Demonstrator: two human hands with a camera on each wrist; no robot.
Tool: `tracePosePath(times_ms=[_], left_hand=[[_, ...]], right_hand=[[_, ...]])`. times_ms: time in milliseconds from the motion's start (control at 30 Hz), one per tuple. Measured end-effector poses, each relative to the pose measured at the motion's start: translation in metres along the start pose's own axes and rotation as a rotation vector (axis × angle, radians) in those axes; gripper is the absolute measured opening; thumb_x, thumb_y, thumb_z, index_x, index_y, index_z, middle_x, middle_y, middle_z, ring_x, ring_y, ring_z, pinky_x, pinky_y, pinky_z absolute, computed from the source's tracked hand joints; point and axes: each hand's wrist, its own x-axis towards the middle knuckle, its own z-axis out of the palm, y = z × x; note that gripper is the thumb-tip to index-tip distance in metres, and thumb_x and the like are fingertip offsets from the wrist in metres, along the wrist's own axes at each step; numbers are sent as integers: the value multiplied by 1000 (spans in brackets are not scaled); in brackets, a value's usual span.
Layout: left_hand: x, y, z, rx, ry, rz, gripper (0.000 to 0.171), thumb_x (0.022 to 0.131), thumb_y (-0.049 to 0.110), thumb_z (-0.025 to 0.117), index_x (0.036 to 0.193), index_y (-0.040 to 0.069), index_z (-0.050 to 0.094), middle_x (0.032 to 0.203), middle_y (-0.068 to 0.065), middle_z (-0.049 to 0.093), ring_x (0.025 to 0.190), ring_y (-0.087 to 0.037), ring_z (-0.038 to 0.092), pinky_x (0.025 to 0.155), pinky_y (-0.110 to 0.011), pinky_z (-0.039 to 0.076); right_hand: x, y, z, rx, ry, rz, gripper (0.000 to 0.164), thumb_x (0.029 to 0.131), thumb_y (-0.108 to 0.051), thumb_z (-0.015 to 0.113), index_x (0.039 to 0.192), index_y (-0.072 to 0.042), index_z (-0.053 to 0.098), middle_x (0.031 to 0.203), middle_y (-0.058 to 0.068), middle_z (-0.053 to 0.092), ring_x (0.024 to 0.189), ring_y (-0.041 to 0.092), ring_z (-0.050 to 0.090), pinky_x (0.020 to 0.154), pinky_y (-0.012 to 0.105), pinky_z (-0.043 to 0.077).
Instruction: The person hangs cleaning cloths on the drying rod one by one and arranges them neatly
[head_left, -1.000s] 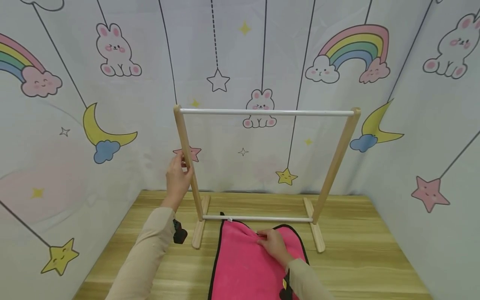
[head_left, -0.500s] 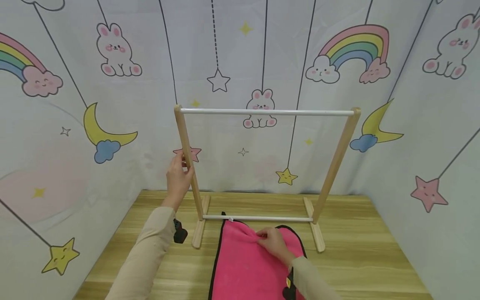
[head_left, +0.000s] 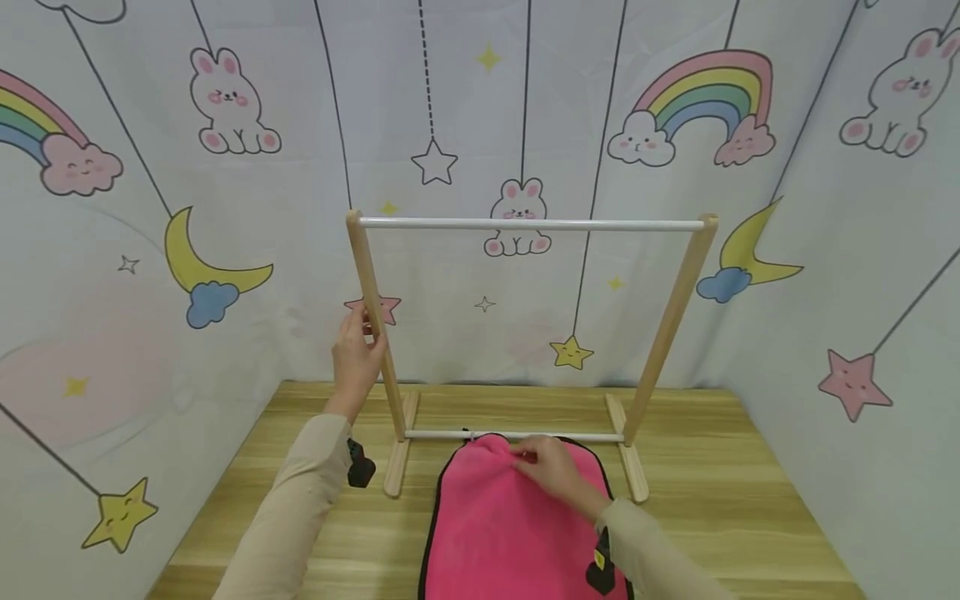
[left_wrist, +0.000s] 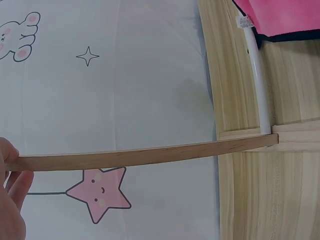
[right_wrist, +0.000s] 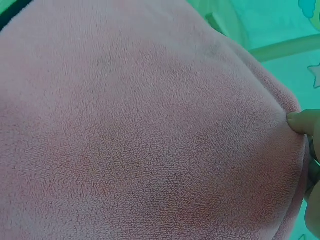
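Observation:
A small wooden drying rack point(head_left: 375, 317) with a white top rail point(head_left: 532, 224) and a white lower rail point(head_left: 442, 434) stands on the wooden table point(head_left: 705, 500). My left hand point(head_left: 356, 354) grips the rack's left upright point(left_wrist: 150, 156) about halfway up. A pink towel with black trim point(head_left: 502, 533) lies in front of the rack. My right hand point(head_left: 551, 467) pinches the towel's far edge and holds it raised just in front of the lower rail. In the right wrist view the pink towel point(right_wrist: 140, 130) fills the frame, with a fingertip point(right_wrist: 302, 122) at its right edge.
Printed fabric walls point(head_left: 150, 208) with rabbits, rainbows and stars close in the table on the left, back and right. The rack's wooden feet point(head_left: 633, 467) rest on the table near the back wall.
My right hand has lifted the towel's far edge and carried it forward towards the lower rail, bunching the cloth higher. My left hand has stayed on the upright.

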Motion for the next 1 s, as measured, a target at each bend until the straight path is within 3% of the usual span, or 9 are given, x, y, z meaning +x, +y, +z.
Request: tracePosePath(times_ms=[267,533,800,1000], left_hand=[[0,1,0,2,7,2,36,81,-5,59,115,1,51,100,-19,55,85,-31,60,66,-39,56],[0,3,0,-9,-1,-31,37,81,-5,59,117,-1,50,103,-19,54,88,-31,59,69,-39,56],[0,5,-1,1,1,-20,35,82,-4,59,115,-3,49,101,-21,55,87,-33,59,69,-41,55],[0,4,-1,-16,-5,-30,38,80,-6,59,117,-4,49,104,-22,54,89,-33,59,70,-41,55]], right_hand=[[11,-25,-32,-27,-14,0,20,79,-12,70,99,-11,71,94,2,67,82,13,62,63,22,51],[25,-48,-64,-56,22,-67,20,78,-13,71,99,-13,72,92,-1,67,81,12,61,63,21,50],[42,-67,-98,-22,9,-85,23,80,-11,68,103,-9,70,92,0,66,82,11,61,66,21,51],[57,-76,-122,-77,65,-169,19,78,-9,70,97,-7,72,90,1,66,83,14,61,67,24,52]])
